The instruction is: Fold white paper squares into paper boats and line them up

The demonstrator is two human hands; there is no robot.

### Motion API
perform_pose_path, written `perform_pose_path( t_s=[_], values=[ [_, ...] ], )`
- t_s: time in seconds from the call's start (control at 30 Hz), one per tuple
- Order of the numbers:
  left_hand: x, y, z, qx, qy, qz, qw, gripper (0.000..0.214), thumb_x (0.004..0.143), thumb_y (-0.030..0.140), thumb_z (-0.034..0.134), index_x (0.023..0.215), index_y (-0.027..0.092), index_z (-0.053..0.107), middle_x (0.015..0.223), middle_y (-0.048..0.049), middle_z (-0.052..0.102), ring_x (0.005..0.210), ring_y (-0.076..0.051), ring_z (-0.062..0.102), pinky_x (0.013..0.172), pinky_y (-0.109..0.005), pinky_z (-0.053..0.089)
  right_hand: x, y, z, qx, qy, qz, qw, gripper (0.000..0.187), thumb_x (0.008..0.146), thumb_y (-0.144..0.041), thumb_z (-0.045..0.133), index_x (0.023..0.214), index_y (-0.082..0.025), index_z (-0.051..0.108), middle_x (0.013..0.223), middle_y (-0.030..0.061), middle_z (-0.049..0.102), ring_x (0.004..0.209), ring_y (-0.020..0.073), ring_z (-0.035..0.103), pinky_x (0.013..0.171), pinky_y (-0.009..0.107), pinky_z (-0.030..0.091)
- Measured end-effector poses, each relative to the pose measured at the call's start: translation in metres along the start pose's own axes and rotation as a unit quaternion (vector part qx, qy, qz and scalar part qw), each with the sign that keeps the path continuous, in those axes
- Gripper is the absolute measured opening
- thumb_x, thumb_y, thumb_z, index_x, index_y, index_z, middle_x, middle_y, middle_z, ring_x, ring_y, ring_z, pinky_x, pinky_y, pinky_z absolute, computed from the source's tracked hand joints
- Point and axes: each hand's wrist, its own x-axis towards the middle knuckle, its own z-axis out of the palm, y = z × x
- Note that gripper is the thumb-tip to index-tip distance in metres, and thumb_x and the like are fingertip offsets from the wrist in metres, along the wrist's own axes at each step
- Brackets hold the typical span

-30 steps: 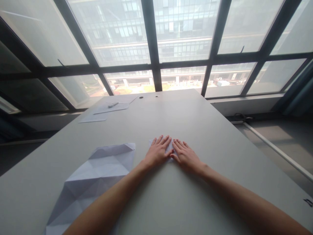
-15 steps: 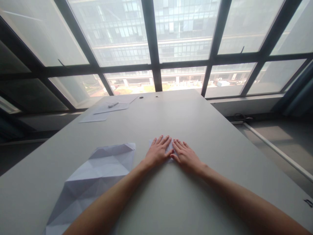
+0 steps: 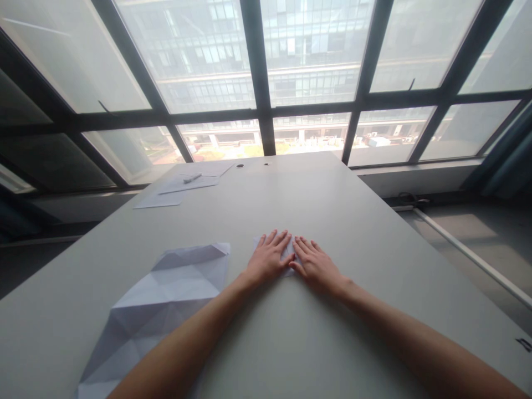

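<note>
My left hand point(image 3: 271, 256) and my right hand point(image 3: 316, 261) lie flat, palms down, on a small piece of white paper point(image 3: 287, 252) in the middle of the table. Only slivers of that paper show between and around my fingers, so its full shape is hidden. The fingers of both hands are stretched out, and the thumbs meet near the paper's centre. Left of my left forearm rests a large creased sheet of paper point(image 3: 166, 285), partly covered by that arm and raised along its fold lines.
Flat white sheets point(image 3: 166, 198) lie at the far left of the white table point(image 3: 282, 205), with a small pale object point(image 3: 192, 178) on top that looks like a marker. Two holes sit near the far edge. Large dark-framed windows stand behind it.
</note>
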Motion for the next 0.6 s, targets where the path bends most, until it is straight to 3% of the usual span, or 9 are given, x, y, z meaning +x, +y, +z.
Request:
perform_pose_path(
  t_s=[0.6],
  values=[
    [-0.0001, 0.0002, 0.0005, 0.003, -0.001, -0.002, 1.000, 0.064, 0.097, 0.057, 0.036, 0.154, 0.026, 0.031, 0.161, -0.0008, 0.027, 0.149, -0.027, 0.018, 0.120, -0.049, 0.017, -0.0008, -0.0020, -0.0001, -0.009, -0.001, 0.021, 1.000, 0.067, 0.101, -0.051, 0.030, 0.153, -0.008, 0.029, 0.160, 0.0139, 0.024, 0.149, 0.0239, 0.019, 0.122, 0.044, 0.017]
  ],
)
